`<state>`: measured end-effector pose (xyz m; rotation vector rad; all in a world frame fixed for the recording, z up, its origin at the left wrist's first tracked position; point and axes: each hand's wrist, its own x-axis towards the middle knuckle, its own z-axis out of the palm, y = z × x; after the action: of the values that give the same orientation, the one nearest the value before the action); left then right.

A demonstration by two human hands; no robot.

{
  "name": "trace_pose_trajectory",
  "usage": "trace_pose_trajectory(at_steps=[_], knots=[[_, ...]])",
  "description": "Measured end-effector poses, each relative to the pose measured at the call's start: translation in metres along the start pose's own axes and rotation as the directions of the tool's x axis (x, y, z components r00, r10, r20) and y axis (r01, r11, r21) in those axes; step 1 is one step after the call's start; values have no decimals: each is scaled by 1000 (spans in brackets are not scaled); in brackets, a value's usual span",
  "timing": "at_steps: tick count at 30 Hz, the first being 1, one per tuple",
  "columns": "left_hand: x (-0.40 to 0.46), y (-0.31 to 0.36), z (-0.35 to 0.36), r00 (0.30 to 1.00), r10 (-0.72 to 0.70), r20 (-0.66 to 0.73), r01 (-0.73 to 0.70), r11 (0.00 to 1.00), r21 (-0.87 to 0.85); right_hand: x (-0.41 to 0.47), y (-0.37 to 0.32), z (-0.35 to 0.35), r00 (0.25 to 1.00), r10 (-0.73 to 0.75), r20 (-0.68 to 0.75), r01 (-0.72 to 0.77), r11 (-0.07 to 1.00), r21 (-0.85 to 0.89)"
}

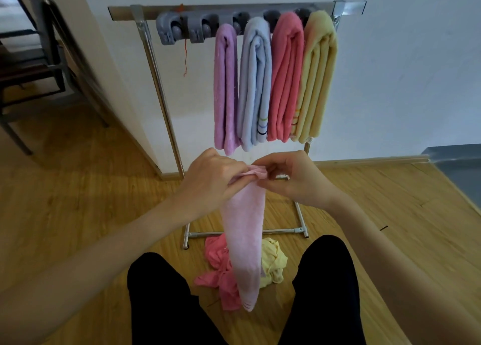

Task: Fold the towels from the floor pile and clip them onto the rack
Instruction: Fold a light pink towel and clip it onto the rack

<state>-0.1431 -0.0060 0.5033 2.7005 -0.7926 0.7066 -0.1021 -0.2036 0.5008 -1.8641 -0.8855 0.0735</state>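
**Four towels clipped, one in my hands, two on the floor**

At the far left stood a dark chair (pixel 49 45) by the wall. On the metal rack (pixel 156 84) the grey clip bar (pixel 182 30) had two free clips at its left end, with a loose red thread (pixel 185 56) dangling beside them. Then came four folded towels hanging side by side, each touching the next: a purple towel (pixel 225 89), a light blue towel (pixel 253 84), a coral towel (pixel 286 79) and a yellow towel (pixel 317 76).

Lower, in front of the rack, my left hand (pixel 210 180) gripped the bunched top of a pale pink towel (pixel 244 235), fingers curled round it. My right hand (pixel 291 175) pinched the same top edge from the other side. The towel hung straight down between my knees as one folded strip.

Behind it on the wooden floor (pixel 78 188) lay two crumpled towels, touching: a coral floor towel (pixel 216 266) to the left and a yellow floor towel (pixel 273 261) to the right.
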Motion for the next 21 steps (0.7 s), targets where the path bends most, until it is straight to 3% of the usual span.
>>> trace_pose_trajectory(at_steps=[5,12,14,16,18,21], knots=[[11,6,-12,999,-5,-35,3,999,-52,10,8,-11,995,-40,-96,23,986,-164],[14,-1,-16,994,18,-108,-20,1000,-16,26,17,12,949,24,-315,-24,1000,3],[6,-5,-8,977,-45,-206,36,998,-47,31,18,15,926,67,-371,-53,997,49],[-10,-10,5,942,-228,-247,183,964,-195,36,19,16,912,140,-385,-100,987,122],[-27,-21,24,898,-418,-139,346,866,-361,40,18,16,904,201,-378,-145,974,173],[-52,-39,59,814,-547,195,566,670,-480,44,14,16,892,253,-375,-178,959,222]])
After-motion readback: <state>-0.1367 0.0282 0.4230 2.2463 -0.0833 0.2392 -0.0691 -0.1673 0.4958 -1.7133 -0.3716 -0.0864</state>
